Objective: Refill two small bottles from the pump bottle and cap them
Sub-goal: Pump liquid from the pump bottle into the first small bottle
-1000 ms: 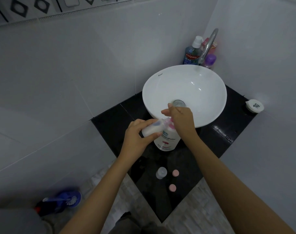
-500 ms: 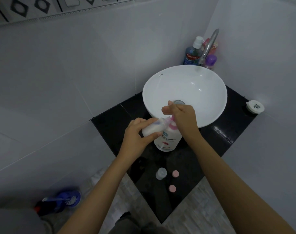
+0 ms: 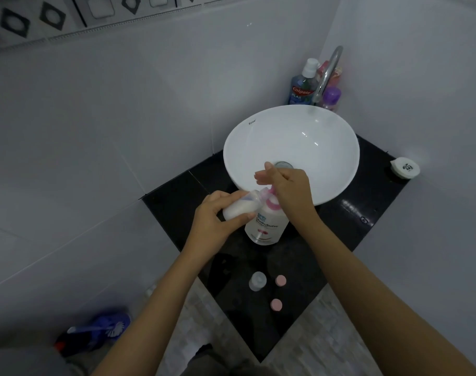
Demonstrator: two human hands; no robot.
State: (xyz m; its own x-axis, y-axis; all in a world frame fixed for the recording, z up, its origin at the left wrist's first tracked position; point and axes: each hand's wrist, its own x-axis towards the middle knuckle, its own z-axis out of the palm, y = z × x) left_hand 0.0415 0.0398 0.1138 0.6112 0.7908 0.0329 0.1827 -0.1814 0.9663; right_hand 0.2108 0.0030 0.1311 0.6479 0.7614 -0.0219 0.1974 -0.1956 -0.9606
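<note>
A white pump bottle [image 3: 266,226] with a pink pump stands on the black counter [image 3: 348,223] in front of the basin. My left hand [image 3: 215,218] holds a small bottle [image 3: 240,207] tilted on its side, its mouth at the pump's spout; white liquid fills most of it. My right hand [image 3: 288,188] rests on top of the pump head, fingers extended. A second small clear bottle [image 3: 257,280] stands uncapped near the counter's front corner. Two pink caps lie beside it: a near cap [image 3: 276,304] and a far cap [image 3: 280,280].
A white bowl basin [image 3: 326,131] sits behind the pump bottle, with a chrome tap [image 3: 327,74] and several toiletry bottles [image 3: 303,85] in the corner. A white round lid [image 3: 405,167] lies at the counter's right. A blue toilet brush [image 3: 98,327] lies on the floor, lower left.
My right hand has lifted slightly on the pump head and its fingers have spread out. The small bottle stays at the spout in my left hand.
</note>
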